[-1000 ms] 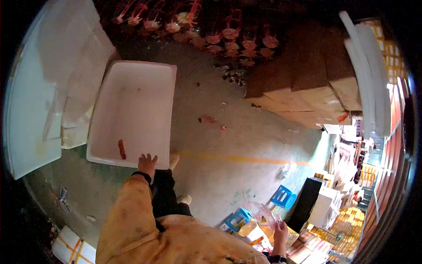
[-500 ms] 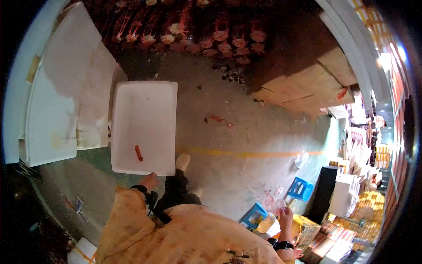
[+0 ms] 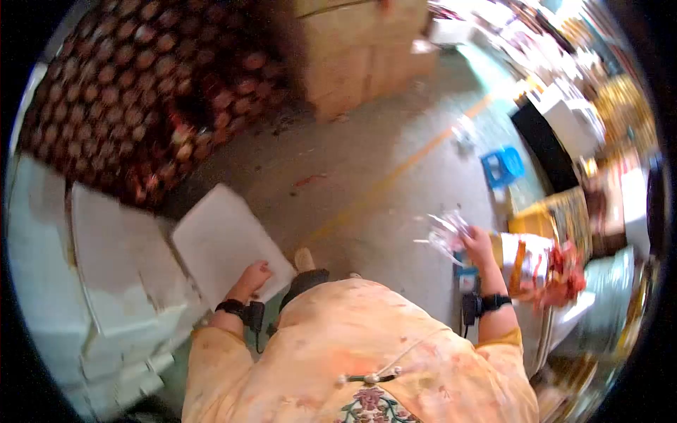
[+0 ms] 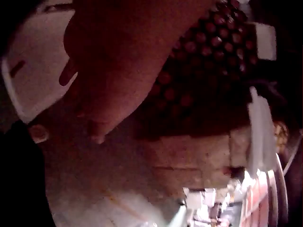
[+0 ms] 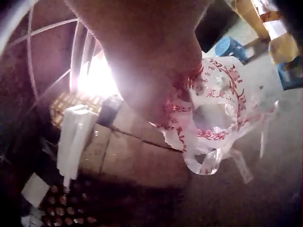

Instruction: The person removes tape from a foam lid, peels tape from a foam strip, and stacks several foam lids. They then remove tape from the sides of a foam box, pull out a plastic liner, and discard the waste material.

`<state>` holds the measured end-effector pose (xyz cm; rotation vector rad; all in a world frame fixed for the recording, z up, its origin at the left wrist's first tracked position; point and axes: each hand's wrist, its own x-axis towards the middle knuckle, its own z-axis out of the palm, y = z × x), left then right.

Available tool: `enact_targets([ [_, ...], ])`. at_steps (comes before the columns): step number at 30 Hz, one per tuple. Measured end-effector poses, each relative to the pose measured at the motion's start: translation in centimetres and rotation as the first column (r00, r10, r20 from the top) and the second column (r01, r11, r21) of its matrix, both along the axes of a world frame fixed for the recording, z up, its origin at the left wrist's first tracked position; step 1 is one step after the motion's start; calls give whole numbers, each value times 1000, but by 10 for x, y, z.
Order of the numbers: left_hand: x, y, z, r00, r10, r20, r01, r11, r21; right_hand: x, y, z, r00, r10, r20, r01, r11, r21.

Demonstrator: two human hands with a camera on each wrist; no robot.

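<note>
My left hand (image 3: 252, 278) is over the near end of a white tub (image 3: 224, 236), fingers loosely bent with nothing held. In the left wrist view the hand (image 4: 118, 61) hangs beside the tub (image 4: 40, 42), apart from a small reddish piece (image 4: 18, 69) lying inside. My right hand (image 3: 479, 247) grips a thin clear plastic bag (image 3: 447, 233). Red printing and dangling handles show on that bag (image 5: 220, 92) in the right wrist view, where the back of the hand (image 5: 147, 56) hides the fingertips.
White boxes (image 3: 123, 261) stand left of the tub, and stacked cartons (image 3: 367, 63) at the top. Dark rows of round-ended items (image 3: 120, 92) fill the upper left. A blue stool (image 3: 503, 166), a black box (image 3: 543, 144) and a yellow carton (image 3: 557, 218) are at right.
The head view has turned, so the tub now looks slanted. My left hand has left the tub's near rim and is over the tub. The bag, still in my right hand, has moved upward in view.
</note>
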<state>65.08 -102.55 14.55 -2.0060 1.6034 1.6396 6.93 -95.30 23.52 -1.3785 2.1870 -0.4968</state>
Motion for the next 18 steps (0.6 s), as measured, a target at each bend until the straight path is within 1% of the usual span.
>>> enact_targets([
  [1, -16, -14, 13, 995, -86, -46, 81, 992, -94, 4, 3, -6, 991, 45, 126, -25, 987, -159],
  [2, -33, -28, 24, 981, -173, -86, 155, 969, -191, 26, 1, 20, 946, 57, 319, 17, 974, -226],
  [3, -49, -43, 38, 957, -262, -121, 219, 933, -285, 25, -1, 0, 871, 88, 483, 30, 972, -232],
  [4, -81, -53, 74, 922, -362, -135, 293, 883, -367, 44, -4, 23, 770, 87, 632, 45, 981, -189],
  [5, -116, -58, 107, 877, -459, -143, 356, 820, -449, 69, -7, 49, 716, 102, 690, 63, 976, -211],
  [6, -139, -65, 116, 782, -601, -163, 404, 689, -601, 81, -12, 44, 763, 236, 602, -59, 953, -298],
  [7, -160, -70, 125, 663, -730, -165, 414, 541, -732, 94, -23, 52, 265, 22, 964, -28, 1000, -15],
  [8, -181, -71, 141, 588, -777, -226, 399, 521, -754, 120, -21, 85, 746, 391, 539, -275, 918, -286],
  [9, -201, -68, 161, 502, -816, -286, 386, 508, -770, 135, -23, 107, 670, 504, 545, -333, 860, -387],
  [10, -222, -65, 173, 407, -845, -348, 376, 502, -779, 148, -23, 126, 458, 461, 760, -213, 887, -410],
  [11, -237, -59, 171, 257, -770, -585, 340, 638, -691, 157, -32, 117, 693, 639, 333, -377, 716, -588],
  [12, -247, -65, 173, 124, -953, -277, 427, 303, -852, 172, -34, 125, 609, 681, 406, -244, 648, -721],
  [13, -256, -67, 171, 48, -979, -197, 442, 197, -875, 180, -36, 131, 692, 672, 263, -248, 564, -788],
  [14, -264, -70, 168, -31, -992, -119, 443, 93, -892, 192, -29, 147, 713, 591, 378, -99, 618, -780],
  [15, -269, -64, 162, -26, -954, -300, 464, 254, -849, 207, -39, 117, 740, 559, 374, 6, 550, -835],
  [17, -272, -53, 144, 24, -781, -624, 520, 543, -659, 208, -30, 119, 762, 476, 440, 84, 600, -795],
  [18, -275, -48, 138, 70, -656, -751, 547, 655, -521, 203, -25, 116, 776, 461, 430, 33, 652, -757],
])
